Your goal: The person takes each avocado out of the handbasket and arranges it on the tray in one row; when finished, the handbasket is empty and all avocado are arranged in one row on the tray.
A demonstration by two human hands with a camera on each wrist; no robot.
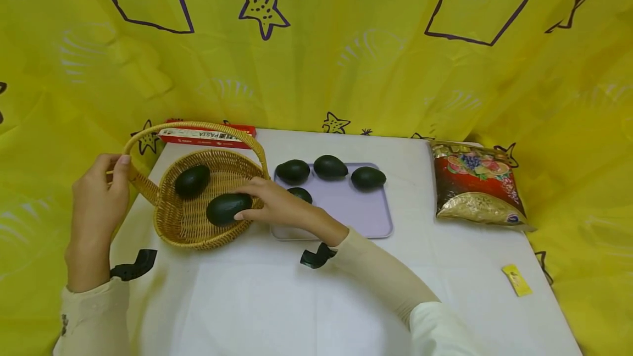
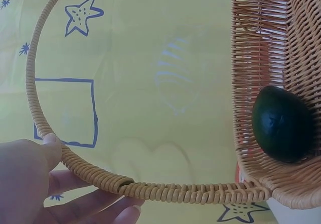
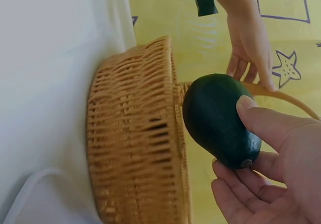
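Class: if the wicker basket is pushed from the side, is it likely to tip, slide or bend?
The wicker basket would probably slide, not tip: it looks low and wide on the table. Its woven wall looks fairly stiff. The left hand holds its handle, which likely steadies it; the loose avocado inside might roll.

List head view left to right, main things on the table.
left hand → basket → avocado held by right hand → tray → snack bag → yellow sachet
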